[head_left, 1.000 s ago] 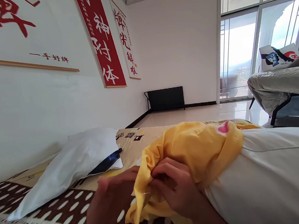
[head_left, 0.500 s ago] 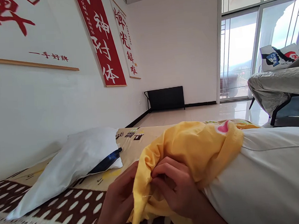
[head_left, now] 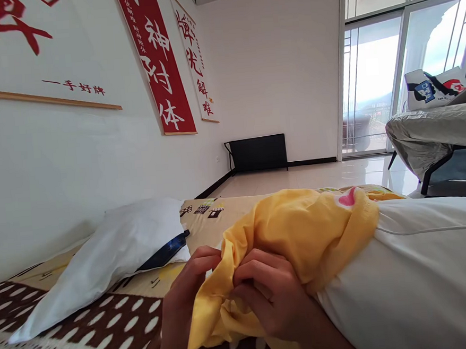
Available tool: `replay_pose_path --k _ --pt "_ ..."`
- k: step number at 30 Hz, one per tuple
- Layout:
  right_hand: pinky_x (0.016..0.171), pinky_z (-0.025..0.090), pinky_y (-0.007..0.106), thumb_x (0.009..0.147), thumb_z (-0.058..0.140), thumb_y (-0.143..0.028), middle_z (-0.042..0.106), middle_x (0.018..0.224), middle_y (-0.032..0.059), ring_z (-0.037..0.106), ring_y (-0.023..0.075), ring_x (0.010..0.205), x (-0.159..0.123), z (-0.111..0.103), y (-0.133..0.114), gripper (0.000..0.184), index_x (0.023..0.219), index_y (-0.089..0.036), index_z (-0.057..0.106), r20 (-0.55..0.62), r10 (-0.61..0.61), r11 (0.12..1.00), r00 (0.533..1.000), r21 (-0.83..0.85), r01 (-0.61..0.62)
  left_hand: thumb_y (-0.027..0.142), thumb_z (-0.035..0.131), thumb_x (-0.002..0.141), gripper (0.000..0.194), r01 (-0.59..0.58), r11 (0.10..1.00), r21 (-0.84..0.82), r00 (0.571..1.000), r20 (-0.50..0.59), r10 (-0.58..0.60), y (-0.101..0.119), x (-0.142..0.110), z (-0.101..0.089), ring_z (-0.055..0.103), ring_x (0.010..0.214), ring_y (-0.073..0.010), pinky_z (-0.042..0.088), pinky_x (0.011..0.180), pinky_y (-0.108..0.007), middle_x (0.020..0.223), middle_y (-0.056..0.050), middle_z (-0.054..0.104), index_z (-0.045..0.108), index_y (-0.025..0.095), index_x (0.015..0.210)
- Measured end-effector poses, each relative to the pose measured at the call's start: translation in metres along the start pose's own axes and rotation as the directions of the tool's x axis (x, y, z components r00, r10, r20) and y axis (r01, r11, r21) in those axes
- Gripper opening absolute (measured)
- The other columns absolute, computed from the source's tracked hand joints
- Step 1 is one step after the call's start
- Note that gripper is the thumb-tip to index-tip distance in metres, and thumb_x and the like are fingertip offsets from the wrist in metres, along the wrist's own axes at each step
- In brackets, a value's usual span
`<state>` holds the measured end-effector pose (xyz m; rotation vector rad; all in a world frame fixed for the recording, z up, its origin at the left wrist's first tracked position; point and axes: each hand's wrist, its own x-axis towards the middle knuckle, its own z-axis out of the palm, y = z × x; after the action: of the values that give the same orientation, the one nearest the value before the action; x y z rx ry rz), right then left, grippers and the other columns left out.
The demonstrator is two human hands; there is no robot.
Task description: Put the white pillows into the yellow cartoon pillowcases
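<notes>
A yellow pillowcase [head_left: 288, 224] with a pink patch at its upper right is bunched over the near end of a white pillow [head_left: 427, 267]. My left hand [head_left: 194, 278] is at the left edge of the yellow cloth, its fingers closed on a fold there; part of the fingers is behind the fabric. Just to the right, my right hand [head_left: 267, 289] pinches the same cloth with bent fingers, and its fingertips are partly hidden in the folds. A loose yellow corner hangs down between and below the two hands.
A second white pillow [head_left: 142, 239] with a dark blue strip lies at left on the patterned bedding [head_left: 127, 315]. Beyond stands a black panel [head_left: 259, 153] against the wall. To the right is a table with a silvery cover [head_left: 433, 128], carrying a printed bag [head_left: 426, 89].
My left hand has shifted up and its fingers now reach higher on the cloth edge. The loose yellow corner has swung left and spread wider. My right hand has moved only slightly.
</notes>
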<state>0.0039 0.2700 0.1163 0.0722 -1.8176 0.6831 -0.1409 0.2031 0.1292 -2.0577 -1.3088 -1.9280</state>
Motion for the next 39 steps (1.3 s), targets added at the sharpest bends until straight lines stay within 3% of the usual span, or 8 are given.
replay_pose_path --k 3,6,10,14,19,27,35,39 --pt "0.065 0.045 0.022 0.086 0.052 -0.015 0.055 0.074 0.0009 0.051 0.0102 0.067 -0.001 0.001 0.001 0.009 0.078 -0.018 0.056 -0.026 0.025 1.0 0.999 -0.002 -0.025 0.013 0.067 0.067 0.017 -0.011 0.999 0.042 0.998 -0.068 0.014 0.008 -0.003 0.005 0.054 0.072 -0.0135 0.045 0.061 -0.019 0.078 0.003 0.057 0.06 0.023 0.078" --pt "0.064 0.044 0.022 0.085 0.052 -0.014 0.054 0.075 0.0005 0.05 0.0102 0.067 -0.002 0.001 0.002 0.008 0.08 -0.019 0.055 -0.05 0.039 0.999 0.998 -0.018 -0.04 0.021 0.066 0.071 0.005 0.067 0.997 0.038 0.985 -0.159 -0.061 0.021 -0.006 0.011 0.051 0.068 -0.0153 0.044 0.059 -0.023 0.075 -0.001 0.057 0.061 0.021 0.072" --pt "0.065 0.043 0.022 0.084 0.052 -0.013 0.053 0.076 0.0003 0.05 0.0104 0.069 -0.003 0.0 0.002 0.007 0.08 -0.019 0.053 -0.094 0.06 0.998 0.994 -0.023 -0.062 0.029 0.061 0.076 0.011 0.2 0.978 0.06 0.978 -0.08 -0.195 0.036 -0.007 0.009 0.053 0.066 -0.0165 0.046 0.057 -0.023 0.08 -0.005 0.063 0.07 0.022 0.074" --pt "0.065 0.043 0.023 0.084 0.052 -0.014 0.053 0.076 0.0003 0.05 0.0111 0.069 -0.003 0.0 0.003 0.006 0.081 -0.019 0.052 -0.116 0.086 0.995 0.99 -0.032 -0.09 0.038 0.073 0.066 0.024 0.217 0.976 0.008 0.976 0.003 -0.217 0.035 -0.008 0.004 0.057 0.077 -0.0202 0.049 0.067 -0.025 0.085 -0.003 0.066 0.074 0.028 0.087" --pt "0.065 0.044 0.024 0.085 0.053 -0.016 0.054 0.077 0.0013 0.051 0.0119 0.07 -0.003 -0.001 0.004 0.005 0.081 -0.019 0.052 -0.077 0.072 0.995 0.994 -0.059 -0.077 0.03 0.071 0.069 0.009 0.26 0.965 0.026 0.965 -0.041 -0.258 0.03 -0.006 0.009 0.057 0.074 -0.0175 0.047 0.067 -0.023 0.083 -0.003 0.065 0.07 0.022 0.072" --pt "0.064 0.043 0.023 0.087 0.05 -0.016 0.052 0.074 0.0005 0.049 0.0105 0.067 -0.002 0.0 0.001 0.009 0.078 -0.019 0.052 -0.044 0.029 0.996 0.999 -0.079 -0.033 0.034 0.062 0.077 0.018 0.305 0.952 -0.01 0.951 0.048 -0.304 0.03 -0.004 0.006 0.052 0.064 -0.015 0.044 0.059 -0.021 0.069 -0.002 0.059 0.061 0.019 0.067" --pt "0.066 0.044 0.024 0.09 0.045 -0.016 0.052 0.074 0.0007 0.047 0.0112 0.066 -0.001 0.001 0.002 0.012 0.079 -0.019 0.048 0.02 -0.028 0.984 0.999 -0.173 0.031 0.042 0.06 0.078 0.022 0.421 0.905 -0.069 0.907 0.035 -0.419 0.034 -0.01 0.004 0.052 0.065 -0.0155 0.046 0.059 -0.022 0.072 -0.003 0.058 0.066 0.021 0.083" --pt "0.069 0.045 0.025 0.09 0.043 -0.015 0.053 0.077 0.002 0.049 0.0124 0.071 -0.002 0.002 0.001 0.01 0.083 -0.019 0.048 0.017 -0.032 0.973 0.999 -0.23 0.035 0.044 0.065 0.073 0.03 0.478 0.877 -0.053 0.877 -0.011 -0.48 0.03 -0.013 0.0 0.058 0.083 -0.0208 0.051 0.069 -0.024 0.095 -0.006 0.065 0.067 0.022 0.094"
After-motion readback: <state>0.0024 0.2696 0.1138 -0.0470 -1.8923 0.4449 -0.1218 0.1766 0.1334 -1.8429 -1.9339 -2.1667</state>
